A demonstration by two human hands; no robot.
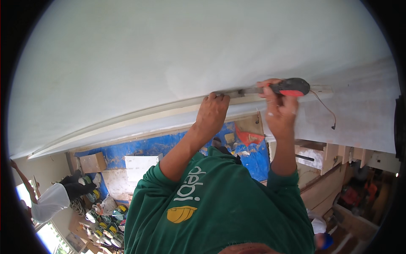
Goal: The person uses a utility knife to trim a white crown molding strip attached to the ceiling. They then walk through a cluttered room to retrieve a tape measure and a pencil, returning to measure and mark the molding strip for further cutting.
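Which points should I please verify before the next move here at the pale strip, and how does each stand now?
1. Right hand around the black-and-red tool handle: ok, fingers wrapped round it.
2. Left hand at the pale strip: ok, fingers up at it, beside the tool's metal shaft.
3. Tool tip seated: cannot tell, hidden around the left fingers.
4. Hanging cable clear of the right fingers: ok, it dangles to their right.
5. Co-worker clear of both hands: ok, well off to the left.
6. Footing: cannot tell, the green shirt blocks the view.
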